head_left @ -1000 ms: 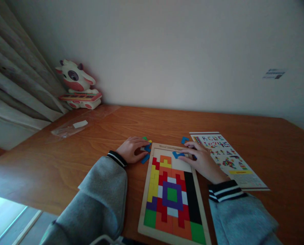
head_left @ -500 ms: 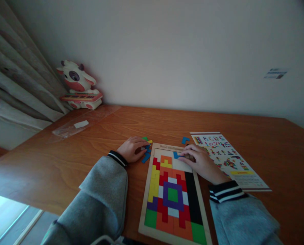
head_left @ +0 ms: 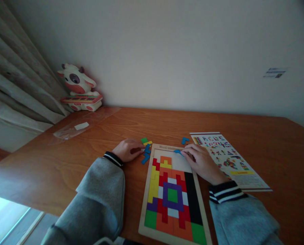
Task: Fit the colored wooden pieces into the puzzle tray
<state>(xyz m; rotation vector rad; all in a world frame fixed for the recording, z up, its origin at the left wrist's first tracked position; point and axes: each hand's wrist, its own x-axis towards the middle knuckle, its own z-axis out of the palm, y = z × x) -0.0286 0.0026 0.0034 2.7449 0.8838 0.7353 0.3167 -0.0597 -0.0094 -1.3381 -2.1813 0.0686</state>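
My right hand (head_left: 199, 160) pinches a blue puzzle piece (head_left: 177, 151) over the top of the wooden puzzle board (head_left: 172, 147). That piece looks tilted, and the fingertips cover part of it. Coloured pieces fill most of the board: a purple ring (head_left: 165, 195) around a green centre, with red, orange, yellow, white, black and green around it. Left of the board, my left hand (head_left: 127, 149) rests on the table with curled fingertips near its thumb. Something whitish shows between them, too small to name. Beside those fingertips lie blue pieces (head_left: 145, 158), a yellow piece (head_left: 148, 143) and a green piece (head_left: 144, 140).
Another blue piece (head_left: 185, 140) lies beyond the board, close to a printed pattern sheet (head_left: 249, 182) on the right. A clear plastic bag (head_left: 65, 134) lies on the table (head_left: 131, 122) at the left. A toy cow with a keyboard (head_left: 81, 98) stands against the wall.
My left hand has drawn back slightly left, uncovering more of the loose pieces. The blue piece in my right hand has turned and shifted a little toward the board's top edge.
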